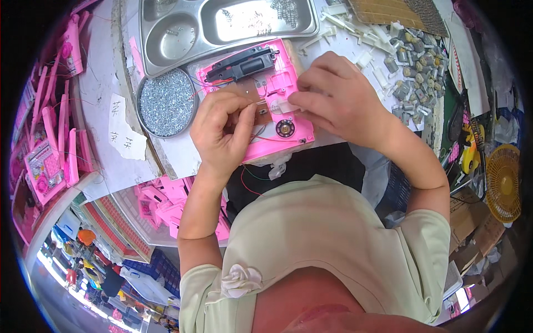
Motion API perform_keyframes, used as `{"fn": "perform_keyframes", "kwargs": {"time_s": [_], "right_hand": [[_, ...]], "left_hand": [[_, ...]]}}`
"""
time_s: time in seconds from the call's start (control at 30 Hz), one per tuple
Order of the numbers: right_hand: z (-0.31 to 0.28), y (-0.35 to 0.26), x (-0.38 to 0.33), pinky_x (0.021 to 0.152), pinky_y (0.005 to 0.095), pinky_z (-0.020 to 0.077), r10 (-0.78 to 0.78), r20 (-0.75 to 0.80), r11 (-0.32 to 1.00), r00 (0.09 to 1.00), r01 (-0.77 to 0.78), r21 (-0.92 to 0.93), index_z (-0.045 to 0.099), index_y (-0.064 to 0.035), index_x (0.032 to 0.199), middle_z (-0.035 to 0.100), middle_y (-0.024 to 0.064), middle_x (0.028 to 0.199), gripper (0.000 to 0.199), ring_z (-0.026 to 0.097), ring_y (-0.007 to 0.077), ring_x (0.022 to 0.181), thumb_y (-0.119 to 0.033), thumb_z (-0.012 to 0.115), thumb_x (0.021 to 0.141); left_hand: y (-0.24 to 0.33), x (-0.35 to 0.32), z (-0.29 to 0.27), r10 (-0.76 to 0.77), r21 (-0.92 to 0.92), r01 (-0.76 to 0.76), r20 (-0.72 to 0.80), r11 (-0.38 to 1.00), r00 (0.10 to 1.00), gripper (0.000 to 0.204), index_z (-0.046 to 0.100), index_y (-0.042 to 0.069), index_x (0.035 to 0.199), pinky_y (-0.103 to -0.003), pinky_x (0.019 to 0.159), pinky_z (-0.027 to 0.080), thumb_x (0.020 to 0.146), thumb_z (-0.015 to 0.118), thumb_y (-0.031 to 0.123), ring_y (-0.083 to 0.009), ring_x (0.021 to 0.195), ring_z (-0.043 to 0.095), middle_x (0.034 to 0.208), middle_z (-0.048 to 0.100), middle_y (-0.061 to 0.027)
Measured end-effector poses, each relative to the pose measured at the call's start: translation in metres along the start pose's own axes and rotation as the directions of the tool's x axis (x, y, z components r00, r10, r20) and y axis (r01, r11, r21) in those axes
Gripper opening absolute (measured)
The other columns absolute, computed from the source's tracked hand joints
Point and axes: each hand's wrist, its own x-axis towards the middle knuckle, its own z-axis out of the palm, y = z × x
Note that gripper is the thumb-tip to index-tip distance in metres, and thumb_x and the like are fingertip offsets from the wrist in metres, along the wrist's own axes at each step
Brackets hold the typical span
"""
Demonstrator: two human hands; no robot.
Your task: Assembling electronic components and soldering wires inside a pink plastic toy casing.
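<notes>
A pink plastic housing (272, 149) lies open in front of me, with a black plastic module (242, 65), a brown circuit board (263, 115), thin wires and a round speaker (285, 129) inside. My left hand (221, 127) is over the housing's left side, thumb and fingers closed by the board; whatever they pinch is too small to make out. From the right, my right hand (341, 100) reaches over the housing. Its thumb and fingertips close on a small whitish translucent plastic piece (283, 105) above the speaker.
A round dish of small screws (166, 102) stands left of the housing. Behind is a metal compartment tray (214, 50). White plastic parts (366, 30) and many small metal motors (419, 72) lie at the right. Pink housings (50, 147) pile up at far left.
</notes>
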Motion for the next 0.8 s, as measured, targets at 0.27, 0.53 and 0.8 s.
{"fn": "perform_keyframes", "kwargs": {"time_s": [0.27, 0.53, 0.8], "right_hand": [[0.021, 0.022, 0.0, 0.078, 0.0387, 0.0511, -0.026, -0.061, 0.971, 0.998, 0.04, 0.236, 0.07, -0.0094, 0.099, 0.063, 0.0061, 0.097, 0.03, 0.06, 0.0282, 0.094, -0.015, 0.08, 0.071], [0.027, -0.009, 0.002, 0.076, 0.0405, 0.0462, 0.16, 0.096, 0.986, 0.982, -0.163, 0.028, 0.066, -0.0113, 0.089, 0.062, 0.0022, 0.097, 0.021, 0.057, 0.0263, 0.094, -0.016, 0.078, 0.073], [-0.061, -0.008, -0.104, 0.09, 0.0422, 0.0471, 0.527, -0.175, 0.814, 0.832, -0.553, -0.176, 0.072, -0.0093, 0.097, 0.066, 0.0101, 0.103, 0.024, 0.056, 0.0306, 0.105, -0.012, 0.077, 0.073]], "left_hand": [[-0.007, -0.002, 0.006, 0.017, -0.065, -0.019, -0.02, 0.998, 1.0, 0.014, 0.067, 0.0, 0.09, -0.024, 0.056, 0.043, 0.082, 0.076, -0.005, -0.0126, 0.066, 0.055, 0.09, 0.067, -0.0104], [-0.004, -0.001, 0.007, 0.002, -0.108, -0.001, 0.008, 0.994, 1.0, 0.011, 0.064, -0.001, 0.089, -0.028, 0.07, 0.047, 0.084, 0.072, -0.008, -0.0183, 0.079, 0.061, 0.087, 0.064, -0.0099], [-0.001, -0.003, -0.01, -0.037, 0.003, 0.037, 0.113, 0.999, 0.993, 0.012, 0.067, -0.002, 0.095, -0.025, 0.061, 0.044, 0.085, 0.072, -0.002, -0.0138, 0.072, 0.057, 0.095, 0.065, -0.0108]]}}
